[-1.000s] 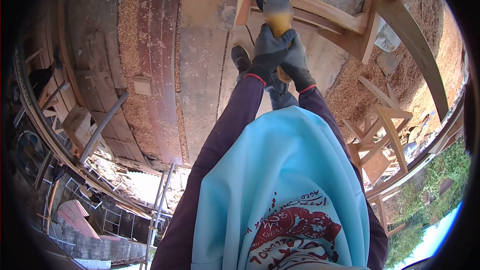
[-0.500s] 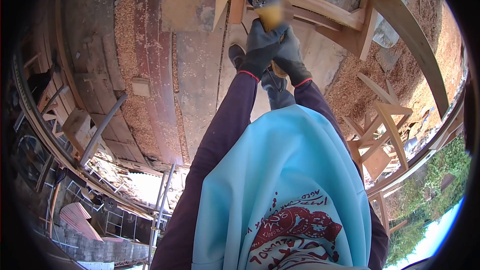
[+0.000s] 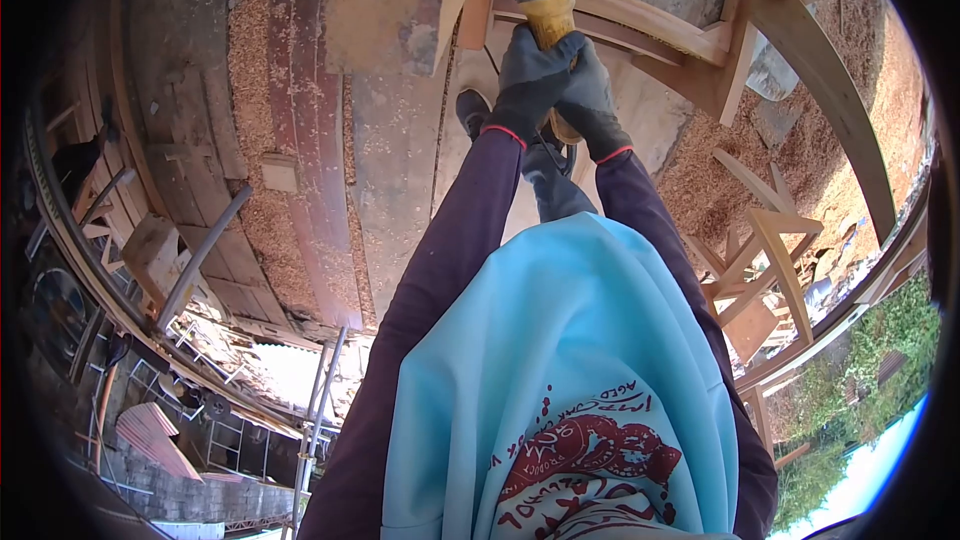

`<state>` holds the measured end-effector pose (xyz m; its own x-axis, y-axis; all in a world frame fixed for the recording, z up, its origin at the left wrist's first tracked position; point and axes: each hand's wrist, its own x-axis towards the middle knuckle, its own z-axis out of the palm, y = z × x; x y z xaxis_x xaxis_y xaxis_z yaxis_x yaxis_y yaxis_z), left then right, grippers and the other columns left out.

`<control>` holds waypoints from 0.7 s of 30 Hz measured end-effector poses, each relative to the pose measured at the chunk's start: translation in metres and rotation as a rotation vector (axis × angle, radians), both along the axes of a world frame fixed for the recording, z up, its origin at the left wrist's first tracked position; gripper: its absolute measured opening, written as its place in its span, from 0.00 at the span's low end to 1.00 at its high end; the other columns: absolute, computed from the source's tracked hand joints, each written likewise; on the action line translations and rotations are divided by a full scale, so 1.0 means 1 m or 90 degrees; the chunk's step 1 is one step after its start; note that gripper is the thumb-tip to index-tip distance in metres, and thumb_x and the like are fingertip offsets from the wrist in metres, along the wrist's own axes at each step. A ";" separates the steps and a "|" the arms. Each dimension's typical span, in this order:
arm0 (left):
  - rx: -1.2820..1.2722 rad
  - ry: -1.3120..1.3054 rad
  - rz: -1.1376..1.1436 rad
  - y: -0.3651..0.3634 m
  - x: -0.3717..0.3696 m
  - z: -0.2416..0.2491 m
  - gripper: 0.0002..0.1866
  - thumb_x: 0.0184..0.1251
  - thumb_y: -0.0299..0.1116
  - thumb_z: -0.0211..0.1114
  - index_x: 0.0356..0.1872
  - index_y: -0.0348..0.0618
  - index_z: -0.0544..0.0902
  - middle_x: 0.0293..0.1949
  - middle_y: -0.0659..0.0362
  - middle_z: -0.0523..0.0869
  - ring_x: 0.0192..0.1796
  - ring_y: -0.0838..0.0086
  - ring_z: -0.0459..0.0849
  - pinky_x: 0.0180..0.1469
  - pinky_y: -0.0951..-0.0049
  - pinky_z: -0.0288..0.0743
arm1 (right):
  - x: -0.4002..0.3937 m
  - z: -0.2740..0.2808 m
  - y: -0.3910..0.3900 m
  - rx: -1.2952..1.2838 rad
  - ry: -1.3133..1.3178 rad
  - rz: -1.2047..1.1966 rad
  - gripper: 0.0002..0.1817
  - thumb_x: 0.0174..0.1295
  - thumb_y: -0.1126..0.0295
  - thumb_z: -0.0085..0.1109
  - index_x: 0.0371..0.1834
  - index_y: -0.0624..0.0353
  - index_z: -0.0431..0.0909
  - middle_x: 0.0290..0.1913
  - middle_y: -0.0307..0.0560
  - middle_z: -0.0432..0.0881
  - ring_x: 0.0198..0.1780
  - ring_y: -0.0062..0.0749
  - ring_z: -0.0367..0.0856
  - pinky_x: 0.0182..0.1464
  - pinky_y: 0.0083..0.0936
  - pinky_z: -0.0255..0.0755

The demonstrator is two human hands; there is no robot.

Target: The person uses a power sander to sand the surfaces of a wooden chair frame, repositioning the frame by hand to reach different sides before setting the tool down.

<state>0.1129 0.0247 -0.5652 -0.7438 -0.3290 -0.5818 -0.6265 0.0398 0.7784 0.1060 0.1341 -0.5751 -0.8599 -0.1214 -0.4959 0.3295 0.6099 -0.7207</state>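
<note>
Both my hands, in dark gloves with red cuffs, are closed round a yellow angle grinder (image 3: 549,15) with a grey metal head and a dark round disc. My left hand (image 3: 528,70) wraps the body just behind the head. Close against it, my right hand (image 3: 590,90) grips the body further back, and the grinder's rear end shows below it. The disc overlaps the left end of a curved wooden rail (image 3: 640,18) at the top of the view. A dark cord runs beside my left hand.
A wooden frame with a curved leg (image 3: 835,90) stands at the upper right. Further down lie more joined wooden pieces (image 3: 770,250). Wood shavings (image 3: 285,270) cover parts of the plank floor (image 3: 395,170). A small wood block (image 3: 279,173) lies at left. My shoe (image 3: 472,110) is near the grinder.
The grinder and both hands have shifted slightly up and to the right along the wooden rail. Both hands keep their hold.
</note>
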 end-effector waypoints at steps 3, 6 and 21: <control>-0.027 -0.023 -0.004 -0.005 0.001 0.001 0.33 0.61 0.54 0.76 0.53 0.34 0.78 0.48 0.40 0.89 0.54 0.45 0.88 0.54 0.54 0.81 | -0.001 0.003 -0.006 0.002 0.000 0.015 0.35 0.53 0.52 0.76 0.58 0.60 0.73 0.49 0.64 0.87 0.56 0.62 0.85 0.55 0.45 0.78; -0.028 -0.050 -0.008 -0.003 0.007 0.010 0.34 0.61 0.55 0.75 0.53 0.34 0.78 0.48 0.40 0.88 0.54 0.45 0.88 0.54 0.53 0.81 | 0.009 0.005 -0.003 0.010 -0.005 0.012 0.34 0.53 0.52 0.76 0.58 0.59 0.74 0.49 0.64 0.87 0.55 0.62 0.85 0.55 0.45 0.78; -0.020 -0.011 0.002 -0.001 0.012 0.011 0.33 0.61 0.52 0.76 0.52 0.31 0.76 0.45 0.40 0.88 0.49 0.46 0.89 0.51 0.54 0.81 | 0.016 -0.004 0.000 -0.008 -0.024 0.005 0.33 0.53 0.53 0.76 0.57 0.60 0.72 0.48 0.65 0.87 0.55 0.64 0.85 0.54 0.46 0.78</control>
<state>0.1253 0.0241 -0.5543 -0.7326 -0.3496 -0.5840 -0.6400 0.0615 0.7659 0.1224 0.1342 -0.5791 -0.8397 -0.1341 -0.5262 0.3517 0.6040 -0.7151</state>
